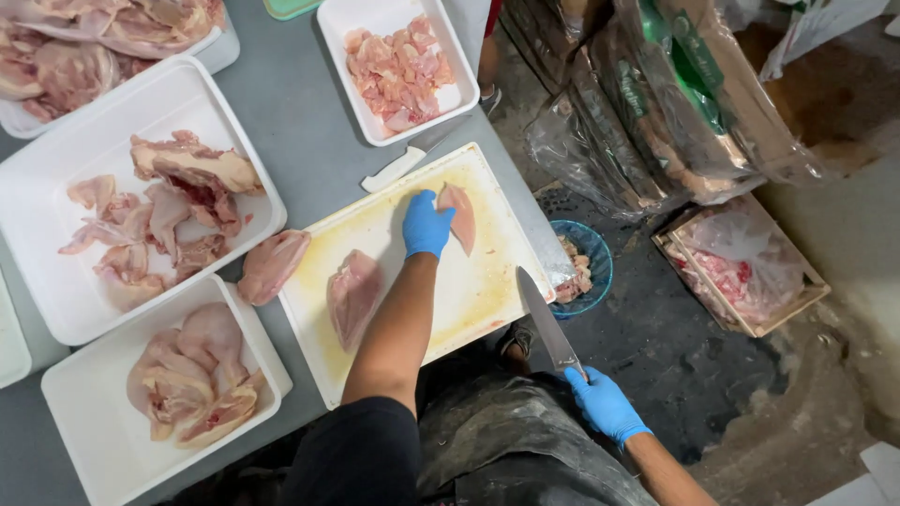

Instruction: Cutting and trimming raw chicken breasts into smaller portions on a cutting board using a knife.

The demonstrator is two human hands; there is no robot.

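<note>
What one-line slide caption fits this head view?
Left hand presses a chicken piece on the cutting board; right hand holds a knife.

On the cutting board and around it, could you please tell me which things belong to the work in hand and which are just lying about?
In use:
- left hand pressing a chicken piece
- right hand gripping the knife
- cutting board, with a second chicken fillet

Lying about:
- white-handled knife
- blue bowl of scraps on the floor
- wrapped cartons
- crate of bagged meat
</note>
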